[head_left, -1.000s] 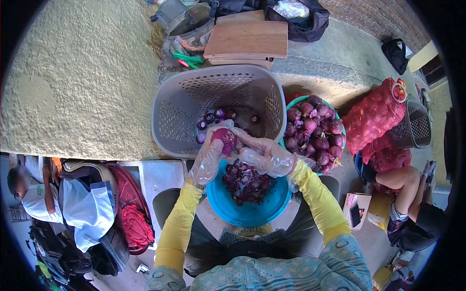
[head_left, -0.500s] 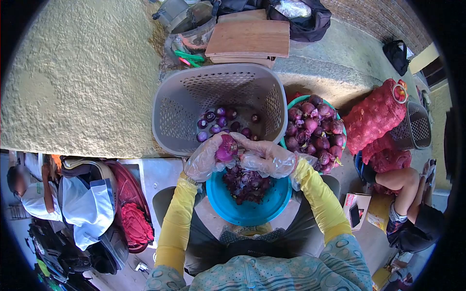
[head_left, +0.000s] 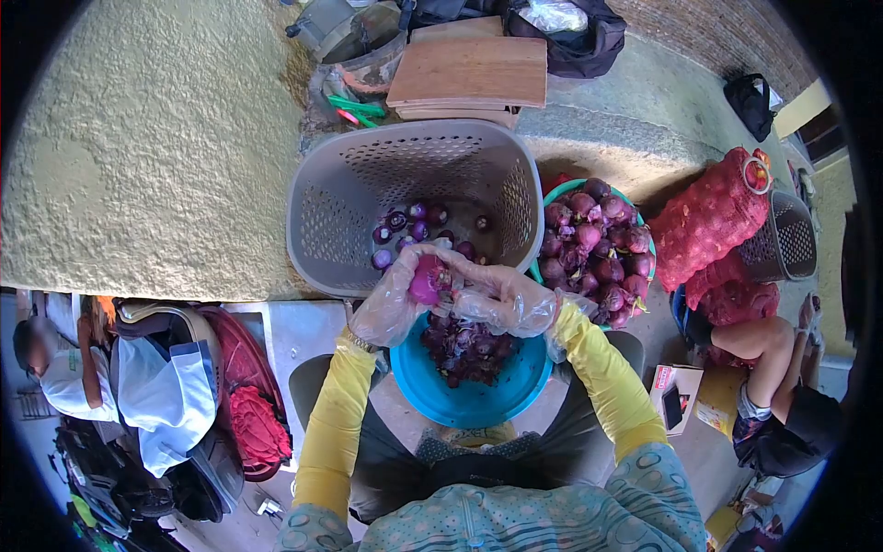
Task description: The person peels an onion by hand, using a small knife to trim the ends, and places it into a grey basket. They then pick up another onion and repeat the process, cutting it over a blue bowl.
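My left hand point(head_left: 387, 307), in a clear plastic glove, is closed around a red onion point(head_left: 427, 281) above the blue basin. My right hand point(head_left: 515, 302), gloved the same way, has its fingers curled in at the onion's right end; what they grip is hidden. Below both hands, the blue basin point(head_left: 418, 396) holds a heap of dark onion skins point(head_left: 469, 354). Just beyond them stands a grey perforated basket point(head_left: 317, 207) with several peeled purple onions point(head_left: 417, 230) on its floor. At the right, a green-rimmed tub point(head_left: 651, 253) is piled with unpeeled red onions point(head_left: 602, 244).
Red mesh sacks of onions point(head_left: 713, 225) lean at the right beside a dark crate point(head_left: 796, 241). A seated person's leg point(head_left: 759, 339) is nearby, with a box carrying a phone point(head_left: 675, 407). Wooden boards point(head_left: 469, 74) lie behind the basket. Another person point(head_left: 78, 377) is at far left.
My left hand has turned the onion slightly, and its fingers now cover more of its top. The right hand stays close against the onion's end.
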Demonstrator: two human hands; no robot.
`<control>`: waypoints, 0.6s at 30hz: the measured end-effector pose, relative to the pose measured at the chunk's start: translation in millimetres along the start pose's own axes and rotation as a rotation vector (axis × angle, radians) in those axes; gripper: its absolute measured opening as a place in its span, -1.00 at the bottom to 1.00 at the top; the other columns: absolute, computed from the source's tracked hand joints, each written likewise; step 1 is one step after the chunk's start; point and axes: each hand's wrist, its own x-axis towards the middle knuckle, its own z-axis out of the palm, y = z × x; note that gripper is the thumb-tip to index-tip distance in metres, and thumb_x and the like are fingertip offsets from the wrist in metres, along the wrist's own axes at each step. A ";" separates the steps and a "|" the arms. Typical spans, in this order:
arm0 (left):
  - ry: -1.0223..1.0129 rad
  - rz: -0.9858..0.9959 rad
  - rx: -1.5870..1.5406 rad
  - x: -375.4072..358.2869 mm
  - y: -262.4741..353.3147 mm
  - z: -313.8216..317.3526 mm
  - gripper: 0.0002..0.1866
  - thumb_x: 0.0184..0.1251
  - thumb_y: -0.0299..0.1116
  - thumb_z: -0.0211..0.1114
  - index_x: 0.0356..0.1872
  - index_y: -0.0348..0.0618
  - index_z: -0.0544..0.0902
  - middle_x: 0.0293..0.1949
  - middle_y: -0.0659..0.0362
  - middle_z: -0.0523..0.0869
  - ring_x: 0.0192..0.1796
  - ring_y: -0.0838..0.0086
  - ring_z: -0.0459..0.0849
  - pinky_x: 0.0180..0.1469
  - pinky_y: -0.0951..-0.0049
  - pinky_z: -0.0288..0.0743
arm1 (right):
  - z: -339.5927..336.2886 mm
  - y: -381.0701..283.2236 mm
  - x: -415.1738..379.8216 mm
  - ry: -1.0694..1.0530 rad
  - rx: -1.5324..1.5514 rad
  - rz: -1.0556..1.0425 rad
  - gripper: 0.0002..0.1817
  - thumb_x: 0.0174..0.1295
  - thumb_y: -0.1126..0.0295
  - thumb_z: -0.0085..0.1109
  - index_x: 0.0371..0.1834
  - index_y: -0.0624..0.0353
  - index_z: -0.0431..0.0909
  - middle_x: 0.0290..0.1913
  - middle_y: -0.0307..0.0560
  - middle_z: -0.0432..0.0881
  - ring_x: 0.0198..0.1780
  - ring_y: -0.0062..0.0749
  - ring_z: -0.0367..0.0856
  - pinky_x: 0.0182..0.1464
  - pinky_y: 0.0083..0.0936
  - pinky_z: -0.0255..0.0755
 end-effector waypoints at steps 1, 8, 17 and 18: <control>-0.019 0.023 0.000 -1.0 -1.4 -2.3 -0.33 0.61 0.23 0.01 0.40 -0.12 0.41 0.20 0.04 0.61 0.12 0.37 0.68 0.00 0.31 0.69 | -0.4 -1.8 0.6 0.015 -0.008 0.021 -0.28 0.57 0.35 0.09 0.72 0.04 0.01 0.31 -0.23 0.53 0.16 -0.61 0.49 0.32 -0.55 0.35; -0.003 0.180 0.133 -1.3 -3.4 1.9 -0.40 0.63 0.19 0.02 0.37 -0.09 0.41 0.21 0.14 0.58 0.13 0.44 0.62 0.03 0.34 0.60 | -1.6 4.7 1.6 0.057 0.023 0.056 -0.27 0.58 0.34 0.08 0.72 0.04 -0.01 0.27 -0.23 0.56 0.19 -0.65 0.47 0.33 -0.56 0.35; 0.262 0.307 0.230 10.8 -26.0 -1.4 -0.33 0.67 0.25 -0.22 0.15 -0.20 0.56 -0.02 0.12 0.69 0.04 0.41 0.67 0.17 0.31 0.56 | 6.4 16.1 6.9 0.061 0.044 -0.031 -0.21 0.58 0.38 0.07 0.74 0.06 -0.16 0.47 -0.17 0.40 0.27 -0.61 0.46 0.40 -0.52 0.32; 0.263 0.307 0.231 10.2 -25.2 -1.7 -0.33 0.67 0.25 -0.22 0.15 -0.20 0.56 -0.02 0.12 0.69 0.04 0.41 0.67 0.17 0.31 0.56 | 6.6 14.8 6.4 0.047 0.048 -0.033 -0.22 0.58 0.40 0.06 0.74 0.05 -0.14 0.50 -0.17 0.36 0.29 -0.61 0.44 0.43 -0.51 0.31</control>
